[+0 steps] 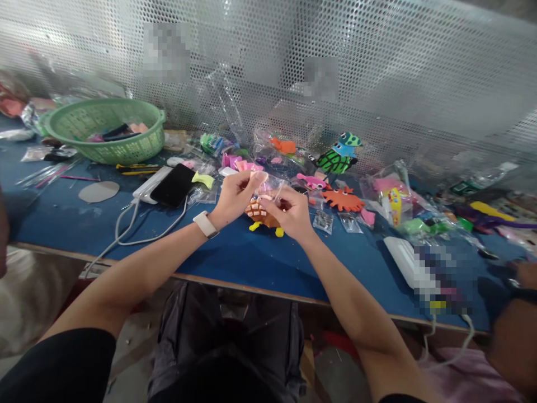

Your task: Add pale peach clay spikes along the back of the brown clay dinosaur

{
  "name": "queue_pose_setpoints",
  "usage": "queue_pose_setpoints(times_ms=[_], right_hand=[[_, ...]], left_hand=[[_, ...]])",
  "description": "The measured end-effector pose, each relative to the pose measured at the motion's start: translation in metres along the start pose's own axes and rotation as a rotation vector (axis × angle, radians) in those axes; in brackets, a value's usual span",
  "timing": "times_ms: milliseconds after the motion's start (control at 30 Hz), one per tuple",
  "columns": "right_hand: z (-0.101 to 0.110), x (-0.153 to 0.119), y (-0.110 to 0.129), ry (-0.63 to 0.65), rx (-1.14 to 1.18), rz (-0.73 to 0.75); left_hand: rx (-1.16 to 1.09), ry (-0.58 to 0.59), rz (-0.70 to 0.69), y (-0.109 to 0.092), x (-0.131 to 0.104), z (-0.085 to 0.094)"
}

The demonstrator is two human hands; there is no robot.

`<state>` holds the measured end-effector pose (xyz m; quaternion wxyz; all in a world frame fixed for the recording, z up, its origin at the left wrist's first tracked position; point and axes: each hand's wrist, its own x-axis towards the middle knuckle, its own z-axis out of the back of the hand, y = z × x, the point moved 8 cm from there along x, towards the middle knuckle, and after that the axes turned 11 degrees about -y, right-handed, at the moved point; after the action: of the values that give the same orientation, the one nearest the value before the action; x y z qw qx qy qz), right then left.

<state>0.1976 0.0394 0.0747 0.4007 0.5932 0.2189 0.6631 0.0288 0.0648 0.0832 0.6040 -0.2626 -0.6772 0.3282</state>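
My left hand (235, 196), with a white band on its wrist, pinches the edge of a small clear plastic bag (273, 183) in front of me. On the bag's other side my right hand (292, 211) is closed on it too, thumb against fingers. Whatever the bag contains is too small to make out. Directly below the hands, partly hidden by them, a brown foam animal (255, 209) with pale squares on its back and yellow feet lies on the blue table (247, 263). An orange crab figure (343, 198) lies to the right of my right hand.
A green basket (126, 152) stands at the back left. Nearer are a black phone (178, 184), a white cable and a grey disc (99, 192). Bagged coloured pieces (289, 146) line the perforated metal wall (268, 67). A white power bank (405, 263) and another person's arm (516, 336) are at right.
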Motion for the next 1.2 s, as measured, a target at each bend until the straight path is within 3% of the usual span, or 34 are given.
queue_pose_setpoints(times_ms=[200,567,967,1200], right_hand=[[0.004,-0.002,0.005,-0.062,0.002,0.005],[-0.007,-0.003,0.005,0.002,0.012,0.003],[-0.005,-0.004,0.004,-0.051,0.032,0.017],[-0.008,-0.004,-0.002,-0.011,0.041,-0.04]], left_hand=[[0.037,-0.025,-0.004,0.002,-0.002,0.001],[0.113,-0.053,-0.061,0.006,-0.003,0.006],[0.131,-0.06,-0.125,0.005,-0.001,0.005],[0.133,-0.073,-0.16,0.005,0.002,0.007]])
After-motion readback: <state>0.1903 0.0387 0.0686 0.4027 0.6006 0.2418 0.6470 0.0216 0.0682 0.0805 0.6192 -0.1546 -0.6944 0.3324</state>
